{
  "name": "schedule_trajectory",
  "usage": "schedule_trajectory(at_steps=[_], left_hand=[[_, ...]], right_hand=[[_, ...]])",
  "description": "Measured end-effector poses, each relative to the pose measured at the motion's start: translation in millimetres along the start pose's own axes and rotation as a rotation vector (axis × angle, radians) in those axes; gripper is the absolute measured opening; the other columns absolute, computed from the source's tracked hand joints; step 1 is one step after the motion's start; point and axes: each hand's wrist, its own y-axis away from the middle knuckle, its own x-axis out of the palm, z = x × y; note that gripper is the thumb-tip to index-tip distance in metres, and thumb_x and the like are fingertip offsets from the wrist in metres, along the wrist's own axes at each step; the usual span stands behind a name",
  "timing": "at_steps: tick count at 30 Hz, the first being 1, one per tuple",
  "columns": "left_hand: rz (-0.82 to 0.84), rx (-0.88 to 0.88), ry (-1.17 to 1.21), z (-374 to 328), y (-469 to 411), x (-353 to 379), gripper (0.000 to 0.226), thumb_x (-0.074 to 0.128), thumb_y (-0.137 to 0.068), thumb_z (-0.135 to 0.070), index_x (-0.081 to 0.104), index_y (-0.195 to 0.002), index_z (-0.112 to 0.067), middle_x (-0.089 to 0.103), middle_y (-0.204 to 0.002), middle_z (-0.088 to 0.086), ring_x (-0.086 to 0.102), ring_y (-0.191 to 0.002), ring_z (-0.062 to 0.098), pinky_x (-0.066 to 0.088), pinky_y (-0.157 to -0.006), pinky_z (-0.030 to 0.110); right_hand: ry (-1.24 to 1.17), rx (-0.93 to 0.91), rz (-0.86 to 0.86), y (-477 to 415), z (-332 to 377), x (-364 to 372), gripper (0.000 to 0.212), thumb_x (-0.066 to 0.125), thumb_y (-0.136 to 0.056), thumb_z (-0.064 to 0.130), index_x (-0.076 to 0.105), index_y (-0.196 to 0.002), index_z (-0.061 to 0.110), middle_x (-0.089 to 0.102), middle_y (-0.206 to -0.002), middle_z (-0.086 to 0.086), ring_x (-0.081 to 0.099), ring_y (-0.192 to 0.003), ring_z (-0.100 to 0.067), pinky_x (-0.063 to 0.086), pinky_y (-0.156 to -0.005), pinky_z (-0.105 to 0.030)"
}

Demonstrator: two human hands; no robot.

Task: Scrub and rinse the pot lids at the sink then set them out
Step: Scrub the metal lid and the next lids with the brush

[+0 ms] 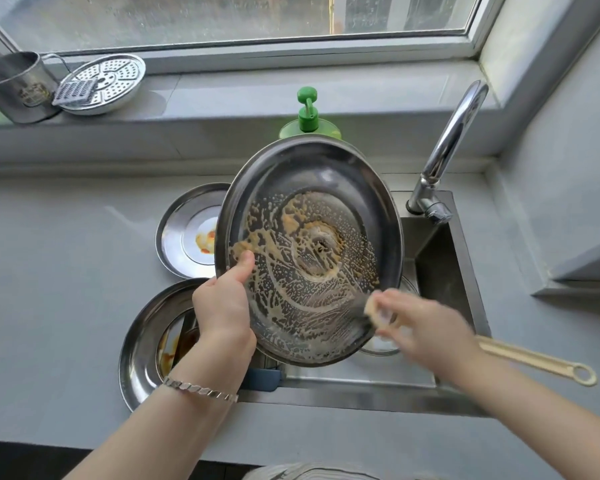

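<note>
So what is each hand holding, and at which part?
The left hand grips the pot lid at its left rim, thumb on the inner side. The right hand, blurred, holds the brush by its handle near the head end.

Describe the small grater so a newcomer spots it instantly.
Start at the windowsill and follow it to its left end, where a metal cup stands beside a round perforated steamer plate. The grater rests on that plate's near-left rim, next to the cup; it alone is small, flat and rectangular.
</note>
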Motion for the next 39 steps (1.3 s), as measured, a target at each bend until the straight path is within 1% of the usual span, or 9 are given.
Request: schedule_trajectory(at_steps=[3,8,12,18,23,28,32,35,39], left_hand=[[0.016,-0.041,-0.006,-0.7,-1.0,0.5,0.024,0.071,-0.080,-0.029,0.068,-0.097,-0.012,0.072,-0.096,0.003,0.066,-0.092,0.024,0.052,-0.076,0.036],[0.043,-0.028,-0.068,-1.7,-2.2,-0.7,0.033,0.071,-0.080,-0.030,0.065,-0.105,-0.009,0.071,-0.100,0.006,0.066,-0.093,0.026,0.051,-0.087,0.042],[0.042,-0.062,-0.061,-3.6,-5.2,-2.8,0.031,0.071,-0.080,-0.029,0.066,-0.104,-0.010,0.071,-0.099,0.006,0.066,-0.093,0.027,0.052,-0.077,0.038],[0.058,-0.086,-0.078,-0.8,-12.2,-4.1,0.033,0.071,-0.080,-0.028,0.066,-0.106,-0.009,0.070,-0.104,0.007,0.064,-0.098,0.027,0.050,-0.087,0.041],[0.060,-0.085,-0.152,-7.8,-35.1,-5.9,0.032,0.069,-0.082,-0.019,0.064,-0.109,-0.004,0.069,-0.104,0.013,0.065,-0.096,0.032,0.050,-0.092,0.047],[0.225,-0.203,-0.352,-29.6,-64.3,-4.6,0.022,0.063,-0.085,-0.016,0.064,-0.104,-0.004,0.072,-0.086,0.014,0.069,-0.072,0.028,0.053,-0.060,0.037],[0.334,-0.257,-0.406,-54.2,-81.7,-2.1,0.013,0.057,-0.089,-0.015,0.062,-0.088,-0.004,0.070,-0.062,0.011,0.068,-0.052,0.024,0.054,-0.045,0.033],[0.380,-0.239,-0.382,-57.8,-82.5,4.3,0.012,0.052,-0.091,-0.012,0.057,-0.085,-0.003,0.067,-0.054,0.010,0.065,-0.045,0.023,0.053,-0.041,0.033],[0.457,-0.159,-0.016,-48.5,-69.8,8.7,0.019,0.049,-0.092,-0.018,0.062,-0.096,-0.004,0.071,-0.069,0.009,0.069,-0.059,0.023,0.056,-0.052,0.032]], right_hand=[[0.047,0.171,-0.043,-14.8,-19.4,-8.0,0.046,0.067,-0.082,0.036,0.055,-0.127,0.032,0.059,-0.126,0.012,0.062,-0.104,-0.019,0.050,-0.075,-0.034],[0.104,-0.220,0.114,15.6,3.5,10.6,0.043,0.077,-0.068,0.038,0.067,-0.110,0.033,0.068,-0.107,0.015,0.069,-0.072,-0.011,0.054,-0.051,-0.025],[0.101,0.178,0.001,-11.4,-35.3,-6.8,0.042,0.062,-0.085,0.041,0.053,-0.126,0.038,0.057,-0.124,0.017,0.063,-0.097,-0.016,0.052,-0.070,-0.032],[0.073,0.075,0.170,8.5,-19.0,22.5,0.046,0.061,-0.083,0.045,0.050,-0.127,0.043,0.051,-0.133,0.020,0.064,-0.101,-0.012,0.052,-0.077,-0.031],[-0.562,0.653,-0.149,-21.3,-56.5,10.2,0.043,0.073,-0.077,0.031,0.056,-0.115,0.022,0.062,-0.103,0.001,0.058,-0.085,-0.016,0.046,-0.074,-0.031],[-1.339,0.943,0.052,-21.1,-51.1,15.3,0.025,0.070,-0.076,0.021,0.056,-0.090,0.006,0.058,-0.076,-0.009,0.029,-0.033,-0.001,0.022,-0.030,-0.013],[-1.514,0.962,0.122,-20.5,-44.3,17.5,0.017,0.062,-0.080,0.007,0.048,-0.070,0.010,0.037,-0.046,0.004,0.023,-0.029,0.000,0.014,-0.028,-0.012],[-1.507,0.983,0.097,-27.3,-33.1,17.9,0.024,0.059,-0.085,0.005,0.047,-0.065,0.008,0.032,-0.049,0.000,0.021,-0.027,0.000,0.013,-0.028,-0.011],[-1.524,1.016,-0.073,-35.0,-19.8,20.2,0.030,0.056,-0.086,-0.001,0.042,-0.060,0.007,0.031,-0.042,-0.001,0.020,-0.023,-0.001,0.014,-0.025,-0.012]])
